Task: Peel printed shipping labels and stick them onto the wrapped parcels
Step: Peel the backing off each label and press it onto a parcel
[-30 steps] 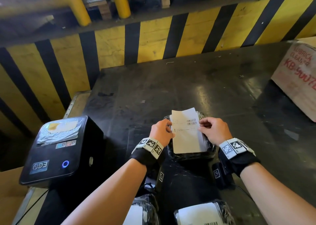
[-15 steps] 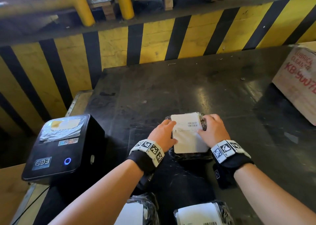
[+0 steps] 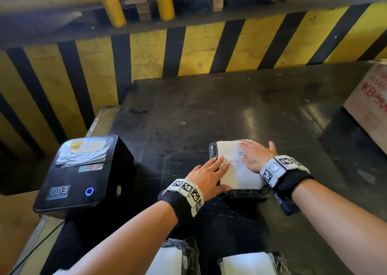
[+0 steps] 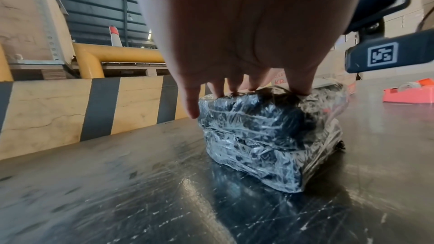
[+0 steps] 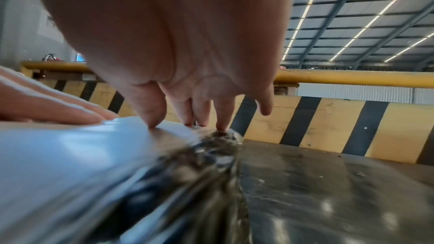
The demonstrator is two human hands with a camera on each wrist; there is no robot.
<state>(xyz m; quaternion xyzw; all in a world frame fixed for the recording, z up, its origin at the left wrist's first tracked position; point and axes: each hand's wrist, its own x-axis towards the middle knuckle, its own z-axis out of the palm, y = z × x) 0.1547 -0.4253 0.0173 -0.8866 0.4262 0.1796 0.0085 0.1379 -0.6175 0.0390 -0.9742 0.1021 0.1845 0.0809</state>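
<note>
On the dark table (image 3: 188, 111), a white shipping label (image 3: 240, 174) lies flat atop the plastic-wrapped parcel (image 4: 270, 136); the left hand (image 3: 207, 176) and right hand (image 3: 254, 156) press it with straight, slightly spread fingers, beside the black label printer (image 3: 83, 172)

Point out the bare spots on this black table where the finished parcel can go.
Open tabletop lies beyond the parcel, up to the striped barrier, and rightward toward the cardboard box. A narrower strip runs between the label printer and the left hand. The near edge is crowded: two labelled parcels sit there.
</note>
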